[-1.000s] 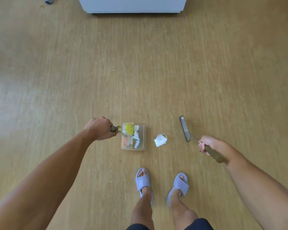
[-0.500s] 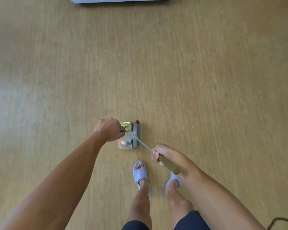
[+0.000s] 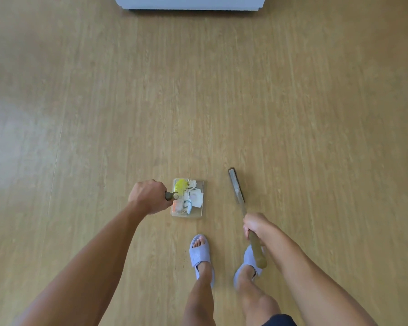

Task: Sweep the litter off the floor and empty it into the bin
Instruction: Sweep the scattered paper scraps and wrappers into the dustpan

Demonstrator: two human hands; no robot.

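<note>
Down on the wooden floor (image 3: 292, 114), the clear dustpan (image 3: 199, 214) lies flat, loaded with litter (image 3: 190, 196): white crumpled scraps, a yellow piece, something orange. The left hand (image 3: 149, 196) is fisted around the dustpan's dark handle at its 9 o'clock side. At 3 o'clock from the pan, apart from it, the broom (image 3: 237, 188) head rests on the floor, and the right hand (image 3: 254, 225) is wrapped tight on its brown handle. Two slippered feet (image 3: 201, 252) stand at 6 o'clock. A white unit (image 3: 189, 2) sits at 12 o'clock.
</note>
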